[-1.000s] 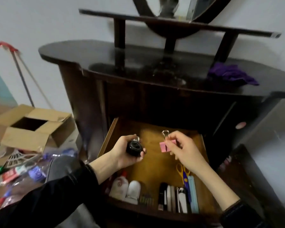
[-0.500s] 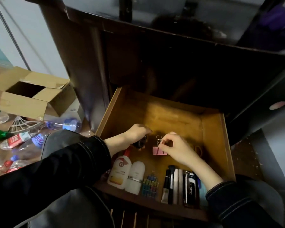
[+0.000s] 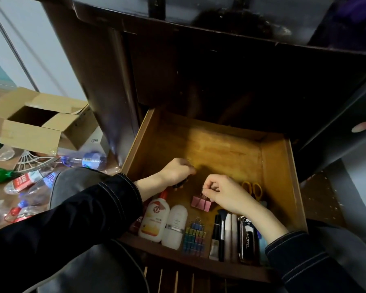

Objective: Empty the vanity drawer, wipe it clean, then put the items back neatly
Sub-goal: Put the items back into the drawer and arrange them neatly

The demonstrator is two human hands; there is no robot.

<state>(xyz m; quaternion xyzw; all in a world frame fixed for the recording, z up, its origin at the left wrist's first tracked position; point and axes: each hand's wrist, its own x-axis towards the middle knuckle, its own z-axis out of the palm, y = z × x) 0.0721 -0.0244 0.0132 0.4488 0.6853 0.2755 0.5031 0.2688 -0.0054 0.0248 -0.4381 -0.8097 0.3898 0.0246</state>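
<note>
Currently a pink binder clip (image 3: 201,203) is pinched by the right hand (image 3: 222,193), a black object (image 3: 181,184) gripped by the left hand (image 3: 175,172); the item row (image 3: 194,235) at six o'clock could be scattered by sleeves.

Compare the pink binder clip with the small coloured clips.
The pink binder clip is one large clip; the small coloured clips are many tiny ones in rows. The right hand pinches the pink binder clip's wire handle; the small coloured clips lie untouched. Both are binder clips inside the drawer.
</note>
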